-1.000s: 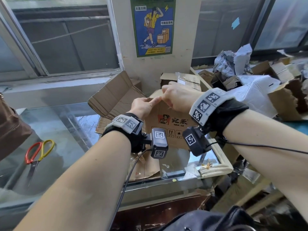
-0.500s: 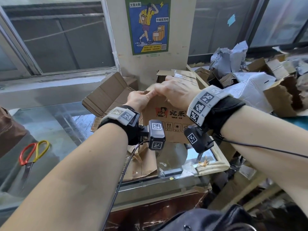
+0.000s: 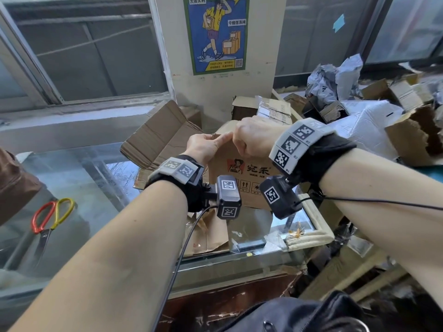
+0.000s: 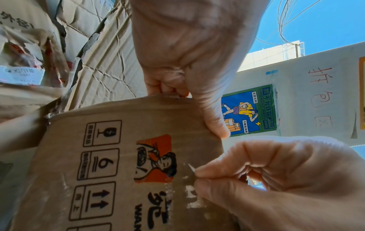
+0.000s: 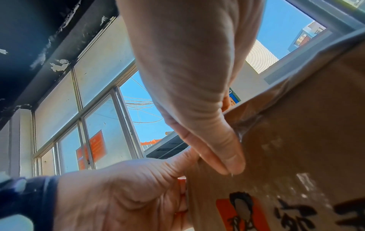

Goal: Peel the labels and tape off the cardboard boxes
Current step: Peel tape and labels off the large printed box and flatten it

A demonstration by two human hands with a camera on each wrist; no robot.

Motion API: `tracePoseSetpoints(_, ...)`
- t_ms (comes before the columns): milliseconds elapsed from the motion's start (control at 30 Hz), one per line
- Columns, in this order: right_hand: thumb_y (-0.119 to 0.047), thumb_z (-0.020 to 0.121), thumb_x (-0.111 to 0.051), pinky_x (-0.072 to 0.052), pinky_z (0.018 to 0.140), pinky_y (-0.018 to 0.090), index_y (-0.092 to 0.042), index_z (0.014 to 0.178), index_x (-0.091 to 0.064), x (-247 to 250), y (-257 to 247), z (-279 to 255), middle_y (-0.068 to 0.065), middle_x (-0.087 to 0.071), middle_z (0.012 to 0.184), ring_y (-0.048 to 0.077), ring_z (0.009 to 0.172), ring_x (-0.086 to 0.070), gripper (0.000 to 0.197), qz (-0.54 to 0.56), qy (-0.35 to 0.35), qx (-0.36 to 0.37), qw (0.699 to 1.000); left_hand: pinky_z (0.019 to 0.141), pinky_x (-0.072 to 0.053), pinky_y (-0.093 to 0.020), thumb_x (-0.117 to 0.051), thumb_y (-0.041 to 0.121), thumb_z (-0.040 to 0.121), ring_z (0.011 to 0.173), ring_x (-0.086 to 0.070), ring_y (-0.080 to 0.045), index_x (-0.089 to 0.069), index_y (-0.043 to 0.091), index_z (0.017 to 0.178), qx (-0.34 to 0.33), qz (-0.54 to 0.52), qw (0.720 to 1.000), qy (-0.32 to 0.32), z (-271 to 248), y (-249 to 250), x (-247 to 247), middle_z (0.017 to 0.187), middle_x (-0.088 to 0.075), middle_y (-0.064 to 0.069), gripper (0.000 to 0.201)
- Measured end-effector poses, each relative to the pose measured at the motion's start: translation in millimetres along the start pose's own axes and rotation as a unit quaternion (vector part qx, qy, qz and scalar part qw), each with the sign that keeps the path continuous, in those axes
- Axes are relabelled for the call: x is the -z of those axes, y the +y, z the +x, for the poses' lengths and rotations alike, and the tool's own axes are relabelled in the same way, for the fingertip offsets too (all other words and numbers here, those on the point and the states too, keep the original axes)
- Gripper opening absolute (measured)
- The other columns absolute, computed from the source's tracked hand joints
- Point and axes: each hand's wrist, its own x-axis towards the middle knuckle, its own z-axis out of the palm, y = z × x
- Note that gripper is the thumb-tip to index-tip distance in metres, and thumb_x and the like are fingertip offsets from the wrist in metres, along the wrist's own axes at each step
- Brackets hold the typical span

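At the far left of the head view, a pair of scissors (image 3: 49,216) with red and yellow handles lies on the glass-topped desk (image 3: 96,188), well away from the work. Further right, a flattened brown carton (image 3: 158,137) leans open toward the window sill.

In the middle, the person holds up a cardboard box (image 3: 242,173) printed with an orange logo and handling symbols, its lower edge above the desk. The left hand (image 3: 206,147) grips the box's upper left corner; in the left wrist view its fingers (image 4: 217,176) are curled, with thumb and forefinger pinched close against the printed face, right beside white scraps of tape residue (image 4: 192,198). A tiny pale sliver shows at the fingertips, though whether it is actually caught between them is too small to tell. The right hand (image 3: 254,137) is clenched over the box's top edge, thumb pressed on the front face, steadying it.

To the right sits a heap of torn boxes and crumpled grey wrapping (image 3: 335,80).

The step in hand looks like picking a tape edge loose with the nails. The next move likely calls for lifting enough of a tab to grasp, then pulling slowly and low along the surface while the right hand braces the box.
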Motion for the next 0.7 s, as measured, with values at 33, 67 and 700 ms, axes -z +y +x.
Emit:
tracePoseSetpoints(33,-0.005,0.075,-0.071,-0.047,0.071,0.030,-0.017,0.070,-0.067,-1,-1,0,0.003,-0.064,0.090,0.022,0.084,-0.061,0.014,-0.014,-0.006,0.008,1.000,0.089,-0.056,-0.044,-0.076,0.074,0.022,0.096,-0.068,-0.025,-0.071,0.013,0.097,0.003,0.000,1.000,-0.001,-1,-1,0,0.098,-0.073,-0.007,0.097)
tracePoseSetpoints(67,-0.007,0.075,-0.073,-0.049,0.073,0.030,-0.018,0.072,-0.069,-1,-2,1,0.002,-0.064,0.092,0.021,0.086,-0.061,0.013,-0.021,-0.014,0.009,1.000,0.089,-0.056,-0.044,-0.077,0.072,0.026,0.096,-0.068,-0.025,-0.071,0.013,0.096,0.006,-0.001,1.000,-0.002,-3,-1,0,0.098,-0.073,-0.007,0.091)
tracePoseSetpoints(700,0.001,0.081,-0.062,-0.034,0.067,0.027,-0.006,0.078,-0.064,-4,0,2,0.007,-0.043,0.095,0.022,0.086,-0.045,0.009,-0.004,0.007,-0.002,1.000,0.087,-0.056,-0.045,-0.079,0.077,0.008,0.094,-0.070,-0.027,-0.070,0.010,0.092,0.013,-0.030,0.999,0.006,4,0,6,0.094,-0.074,-0.009,0.108)
